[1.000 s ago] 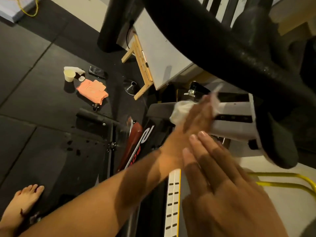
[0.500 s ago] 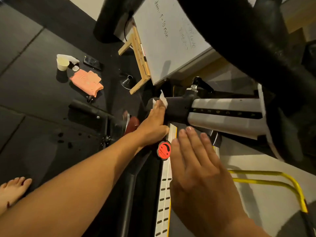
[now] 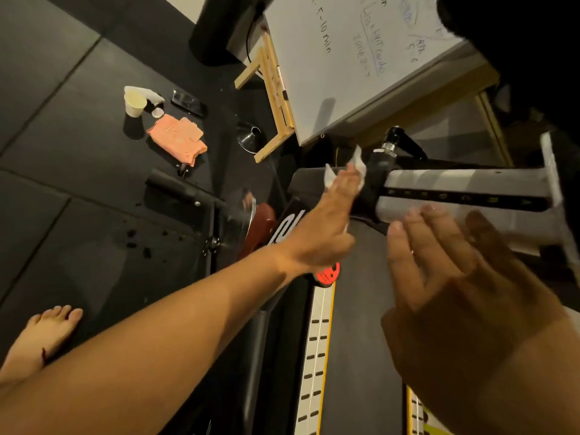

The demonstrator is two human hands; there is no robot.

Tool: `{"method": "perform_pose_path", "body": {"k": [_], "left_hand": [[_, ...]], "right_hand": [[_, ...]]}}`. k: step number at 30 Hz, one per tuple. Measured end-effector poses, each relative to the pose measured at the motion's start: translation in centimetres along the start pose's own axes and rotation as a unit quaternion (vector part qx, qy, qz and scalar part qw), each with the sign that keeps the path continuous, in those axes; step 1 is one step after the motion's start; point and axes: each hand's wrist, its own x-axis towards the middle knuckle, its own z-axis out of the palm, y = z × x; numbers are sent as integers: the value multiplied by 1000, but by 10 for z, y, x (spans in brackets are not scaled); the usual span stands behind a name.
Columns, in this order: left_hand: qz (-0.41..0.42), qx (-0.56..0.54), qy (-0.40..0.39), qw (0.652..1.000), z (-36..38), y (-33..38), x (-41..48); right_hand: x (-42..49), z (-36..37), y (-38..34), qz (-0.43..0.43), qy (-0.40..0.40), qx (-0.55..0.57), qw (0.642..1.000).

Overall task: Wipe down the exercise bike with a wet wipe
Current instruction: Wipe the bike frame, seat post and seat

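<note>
White wet wipe point(image 3: 358, 166): clutched in left hand point(image 3: 323, 227), pressed on black collar point(image 3: 372, 191) of bike point(image 3: 357, 309), centre. Right hand point(image 3: 455, 277): spread, empty, nearer. Step: wiping mid-frame. Next: likely sweep right along grey post point(image 3: 439, 180).

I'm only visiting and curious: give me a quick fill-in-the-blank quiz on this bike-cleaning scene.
1. The left hand holds a ____ wet wipe against the exercise bike.
2. The right hand hovers open, holding ____.
3. The whiteboard stands on an easel made of ____.
4. The knob near the left wrist is ____.
Answers: white; nothing; wood; red.
</note>
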Motion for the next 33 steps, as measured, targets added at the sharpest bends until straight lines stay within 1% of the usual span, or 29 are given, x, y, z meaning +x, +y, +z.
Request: {"method": "perform_pose_path", "body": {"k": [1,2,4,6,8,9,10,11,13,14,15,17,19,21,22,24,26,28,30,32,33], "left_hand": [[-53,-10,8,998,-6,-13,6],[-118,-19,-1,993,-17,-23,10],[-243,-15,-35,969,-36,-49,14],[-279,-29,-72,957,-44,-65,12],[-272,-64,-67,958,-43,-66,9],[-258,-69,-55,962,-40,-62,4],[-242,-58,-46,967,-34,-58,-2],[-216,-38,-39,975,-25,-53,-11],[-138,-11,-26,990,-3,-42,-40],[-117,-14,-15,993,6,-41,-56],[-121,-23,-4,992,13,-44,-68],[-195,-54,22,979,18,-56,-80],[-261,-65,35,962,12,-56,-72],[-242,-88,49,965,4,-35,-47],[-220,-102,62,968,0,-20,-32],[-203,-138,88,965,-4,-1,-11],[-206,-167,107,958,-2,-14,-9],[-228,-185,92,952,10,-46,-37],[-258,-192,66,945,24,-65,-75],[-273,-213,34,937,25,-53,-94],[-282,-222,29,933,21,-38,-89]], "right_hand": [[-2,1,0,9,-2,-15,1000],[-1,2,-1,16,-11,-16,1000],[3,12,-2,39,-28,-23,999],[14,34,-8,47,-44,-24,998],[21,57,-20,-11,-26,14,999],[22,65,-28,-46,-23,43,998],[19,72,-35,-58,-27,78,995],[15,76,-38,-43,-32,124,991],[5,79,-32,32,-40,213,976],[-1,79,-26,62,-44,240,968],[-7,77,-19,85,-45,258,961],[-19,73,-7,127,-46,291,947],[-29,70,-5,154,-53,326,931],[-30,70,-10,154,-38,349,923],[-26,70,-14,148,-29,351,924],[-12,70,-27,127,-6,349,928],[5,65,-41,106,24,350,930],[22,55,-50,98,40,358,928],[31,49,-56,105,12,377,920],[34,46,-59,117,-38,379,917],[36,43,-61,110,-36,370,922]]}}
